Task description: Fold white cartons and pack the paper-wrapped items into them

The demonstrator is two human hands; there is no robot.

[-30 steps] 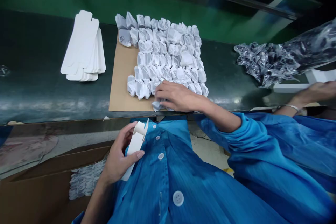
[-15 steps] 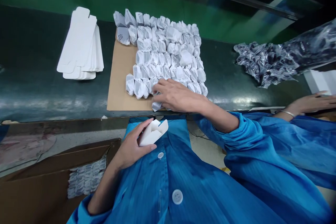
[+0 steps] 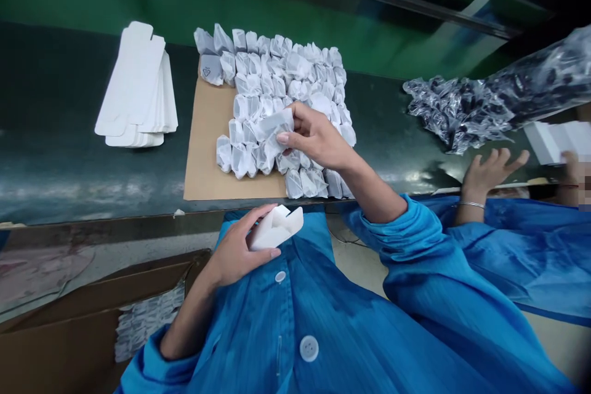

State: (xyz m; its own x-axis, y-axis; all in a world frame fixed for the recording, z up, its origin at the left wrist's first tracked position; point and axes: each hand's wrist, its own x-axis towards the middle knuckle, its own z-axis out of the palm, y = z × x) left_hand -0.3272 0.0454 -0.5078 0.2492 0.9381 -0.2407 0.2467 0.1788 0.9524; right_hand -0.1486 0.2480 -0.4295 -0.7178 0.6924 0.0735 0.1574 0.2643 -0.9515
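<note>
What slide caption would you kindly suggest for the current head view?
Left hand holding an open white box, right hand pinching a wrapped item.

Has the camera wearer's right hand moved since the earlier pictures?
Yes: the right hand moved up the picture, away from the near edge of the cardboard sheet.

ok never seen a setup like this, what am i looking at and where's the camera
There's no machine: these are a person's bare hands, seen from a camera worn on the head, looking forward and down. The left hand holds an open white box. The right hand holds a white packet above rows of similar packets on cardboard. The bench also bears flat cartons at left and clear plastic around dark things at right, near a co-worker's hand.
</note>
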